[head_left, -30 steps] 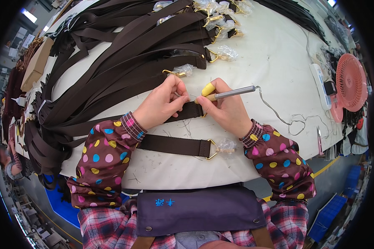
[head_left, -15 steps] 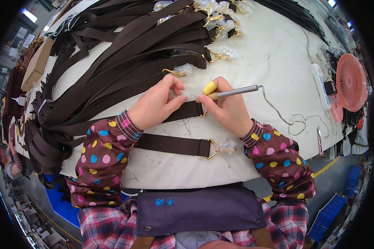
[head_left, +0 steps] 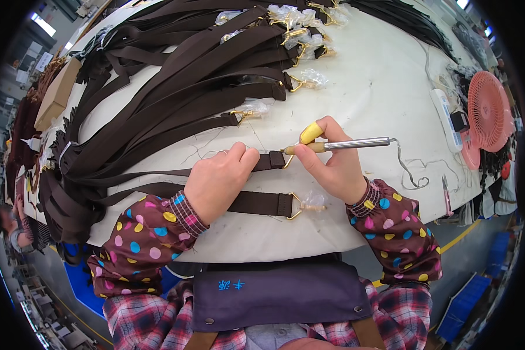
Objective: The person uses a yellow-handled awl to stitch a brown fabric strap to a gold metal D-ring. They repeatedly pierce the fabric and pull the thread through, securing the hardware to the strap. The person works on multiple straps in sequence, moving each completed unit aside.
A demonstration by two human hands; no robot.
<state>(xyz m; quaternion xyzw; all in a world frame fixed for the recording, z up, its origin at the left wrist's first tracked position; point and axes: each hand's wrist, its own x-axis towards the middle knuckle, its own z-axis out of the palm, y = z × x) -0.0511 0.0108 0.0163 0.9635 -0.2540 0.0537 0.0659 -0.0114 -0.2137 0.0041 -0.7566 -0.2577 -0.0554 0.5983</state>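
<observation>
A dark brown webbing strap (head_left: 269,161) runs under my left hand (head_left: 220,179), its stitched end showing beyond the knuckles. My left hand is closed on it, fingertips mostly hidden beneath. Between thumb and fingers, my right hand (head_left: 331,160) holds a soldering iron (head_left: 356,143) with a tan grip, metal barrel and trailing cord. Its tip points left, at the strap's end beside a gold metal ring (head_left: 289,160). A yellow cover (head_left: 311,133) wraps one right finger. Nearer me lies another brown strap (head_left: 262,203) with a gold ring (head_left: 296,206) and clear plastic wrap.
Many brown straps (head_left: 157,99) fan across the white table (head_left: 356,105) to the left and back, several with plastic-wrapped gold hardware. At right are a pink fan (head_left: 489,111), a white power strip (head_left: 447,119) and thread snips (head_left: 447,195). Loose thread bits lie about.
My left hand has turned over from an open pinch to a closed grip, lower on the strap. My right hand has shifted slightly right and down with the soldering iron.
</observation>
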